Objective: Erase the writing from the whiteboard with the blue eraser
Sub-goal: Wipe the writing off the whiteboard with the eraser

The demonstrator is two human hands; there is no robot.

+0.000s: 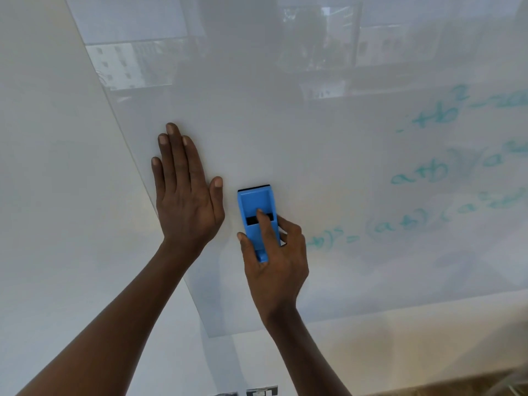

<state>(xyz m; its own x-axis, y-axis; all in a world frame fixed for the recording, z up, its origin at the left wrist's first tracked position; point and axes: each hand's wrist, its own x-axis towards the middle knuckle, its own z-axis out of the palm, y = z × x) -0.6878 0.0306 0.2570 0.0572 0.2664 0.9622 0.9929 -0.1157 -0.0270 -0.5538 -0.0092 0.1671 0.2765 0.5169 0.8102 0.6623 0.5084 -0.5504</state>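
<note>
A glossy whiteboard (285, 138) fills most of the view, mounted on a white wall. Teal handwritten formulas (445, 172) cover its right side, and some look smeared. My right hand (275, 261) grips the blue eraser (257, 212) and holds it flat against the board, left of the lowest line of writing. Its index finger lies on the eraser's back, with the thumb on its left side. My left hand (183, 190) presses flat on the board near its left edge, fingers straight and pointing up.
Bare white wall (51, 167) lies left of and below the board. Wall sockets (261, 392) show at the bottom edge. The board's upper part reflects a window and buildings.
</note>
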